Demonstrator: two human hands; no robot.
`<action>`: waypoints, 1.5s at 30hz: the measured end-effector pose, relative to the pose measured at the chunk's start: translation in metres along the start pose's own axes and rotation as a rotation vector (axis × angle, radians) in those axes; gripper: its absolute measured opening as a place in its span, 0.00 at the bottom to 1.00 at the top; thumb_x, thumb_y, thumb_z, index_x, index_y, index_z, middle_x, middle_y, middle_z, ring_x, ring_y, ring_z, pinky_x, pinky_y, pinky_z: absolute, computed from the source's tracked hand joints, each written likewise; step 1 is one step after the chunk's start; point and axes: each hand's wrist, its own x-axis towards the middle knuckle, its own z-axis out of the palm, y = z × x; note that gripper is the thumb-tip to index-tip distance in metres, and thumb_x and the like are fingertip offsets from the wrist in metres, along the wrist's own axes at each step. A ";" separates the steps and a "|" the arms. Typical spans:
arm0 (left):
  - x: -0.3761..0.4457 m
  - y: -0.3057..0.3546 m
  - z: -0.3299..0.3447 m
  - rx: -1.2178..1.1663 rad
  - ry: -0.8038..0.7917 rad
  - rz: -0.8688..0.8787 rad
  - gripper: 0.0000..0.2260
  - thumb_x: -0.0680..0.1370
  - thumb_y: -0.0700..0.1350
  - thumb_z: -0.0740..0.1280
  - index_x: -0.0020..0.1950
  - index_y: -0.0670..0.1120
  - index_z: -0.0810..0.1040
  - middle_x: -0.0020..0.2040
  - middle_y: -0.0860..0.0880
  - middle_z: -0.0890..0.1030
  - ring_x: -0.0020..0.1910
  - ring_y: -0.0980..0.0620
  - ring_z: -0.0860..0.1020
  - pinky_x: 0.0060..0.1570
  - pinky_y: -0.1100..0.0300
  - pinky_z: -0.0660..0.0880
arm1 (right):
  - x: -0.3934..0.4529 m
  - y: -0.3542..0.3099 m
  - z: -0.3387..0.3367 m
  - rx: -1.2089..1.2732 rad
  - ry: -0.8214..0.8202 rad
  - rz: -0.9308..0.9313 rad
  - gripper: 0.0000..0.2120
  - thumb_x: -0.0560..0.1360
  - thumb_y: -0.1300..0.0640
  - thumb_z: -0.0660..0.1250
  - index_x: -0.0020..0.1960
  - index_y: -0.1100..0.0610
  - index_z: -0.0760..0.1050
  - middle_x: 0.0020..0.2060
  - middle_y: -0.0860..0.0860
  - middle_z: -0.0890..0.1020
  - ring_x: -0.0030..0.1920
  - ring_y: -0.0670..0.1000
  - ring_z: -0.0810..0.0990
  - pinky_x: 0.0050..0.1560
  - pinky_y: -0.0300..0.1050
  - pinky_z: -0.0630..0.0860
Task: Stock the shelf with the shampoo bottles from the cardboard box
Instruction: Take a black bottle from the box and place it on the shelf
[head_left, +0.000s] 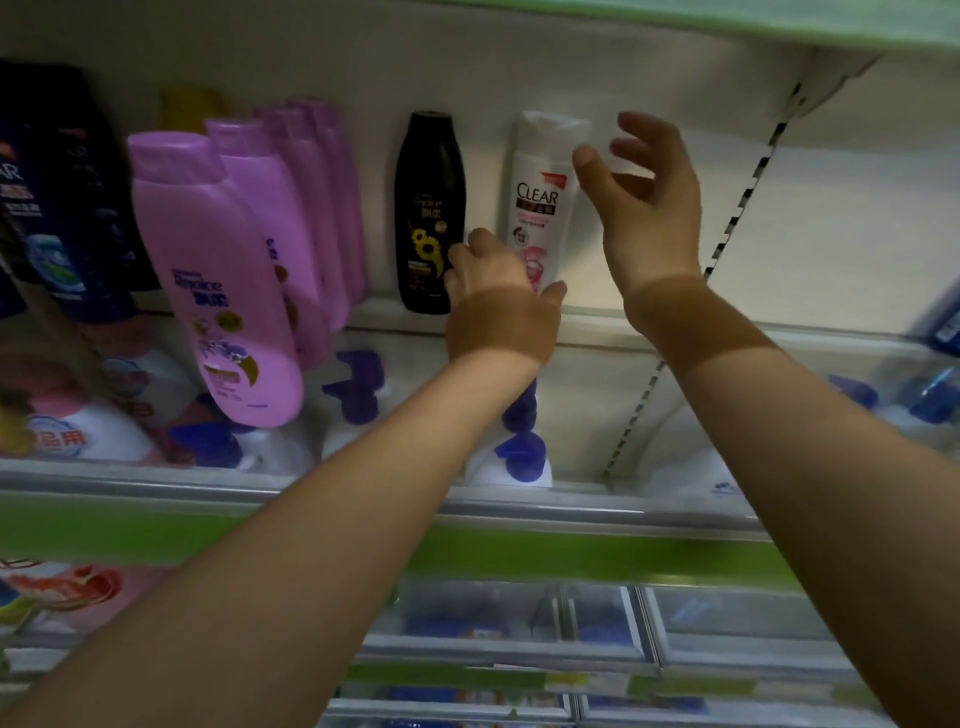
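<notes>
Already the upper white metal shelf (649, 317) carries stock: a row of tall pink plastic shampoo bottles (228, 280) on the left, a slim black bottle with a sunflower label (428, 208) in the middle, and a white bottle marked CLEAR with a pink label (540, 197) just beside it. To the right of that white bottle the shelf is bare, so I judge there is room left to fill. The cardboard box is out of view, so I cannot say how many bottles remain.

My left hand (493, 280) reaches up to the foot of the white bottle, between it and the black one; its fingers curl toward the base, but whether they actually grip it I cannot tell, since the back of the hand hides them. My right hand (644, 192) hangs beside the white bottle's cap, fingers spread and relaxed, thumb near the shoulder, holding nothing. Both forearms stretch upward and forward.
</notes>
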 end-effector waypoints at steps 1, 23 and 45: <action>0.004 -0.001 0.005 -0.004 -0.013 -0.015 0.32 0.72 0.51 0.72 0.68 0.39 0.62 0.65 0.41 0.67 0.64 0.43 0.69 0.60 0.51 0.71 | 0.003 0.000 -0.001 0.014 -0.046 0.008 0.21 0.76 0.50 0.70 0.66 0.50 0.70 0.58 0.47 0.76 0.53 0.41 0.78 0.48 0.31 0.76; 0.031 -0.019 0.039 0.001 -0.054 -0.072 0.24 0.70 0.53 0.74 0.59 0.42 0.75 0.56 0.45 0.80 0.55 0.47 0.79 0.48 0.60 0.74 | 0.032 0.019 -0.004 0.182 -0.249 0.004 0.18 0.74 0.62 0.72 0.63 0.59 0.76 0.47 0.51 0.82 0.52 0.53 0.83 0.54 0.52 0.81; 0.007 -0.009 0.036 -0.024 -0.057 0.055 0.25 0.71 0.56 0.72 0.59 0.41 0.71 0.51 0.46 0.74 0.47 0.51 0.73 0.45 0.59 0.71 | 0.029 0.016 -0.051 -0.036 -0.194 -0.024 0.24 0.74 0.54 0.73 0.68 0.53 0.71 0.54 0.48 0.78 0.53 0.47 0.81 0.54 0.43 0.81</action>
